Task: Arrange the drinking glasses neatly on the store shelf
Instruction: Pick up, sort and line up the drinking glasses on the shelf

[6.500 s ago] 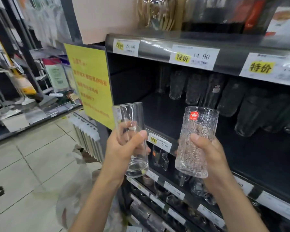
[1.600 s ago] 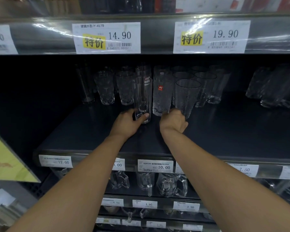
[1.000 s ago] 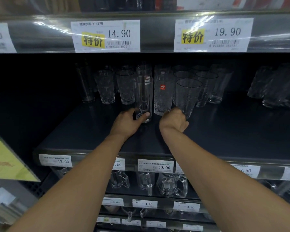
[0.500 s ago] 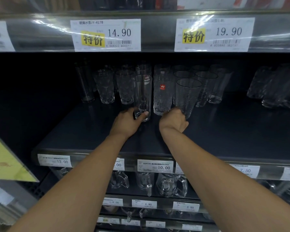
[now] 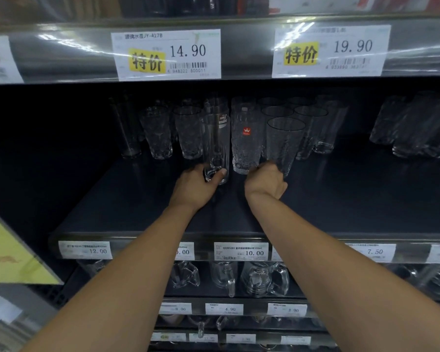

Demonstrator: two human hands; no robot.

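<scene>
Glassware shelf (image 5: 341, 199), both hands reaching in
Fingers of the left hand (image 5: 196, 184) wrap the base of the smooth glass (image 5: 215, 146); right hand (image 5: 264, 182) fingers curl by the textured glass (image 5: 245, 148) just right of it, grip unclear.

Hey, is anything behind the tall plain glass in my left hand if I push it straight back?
Yes. Another tall glass stands right behind the plain glass your left hand grips at its base, so it likely cannot go much further.
</scene>
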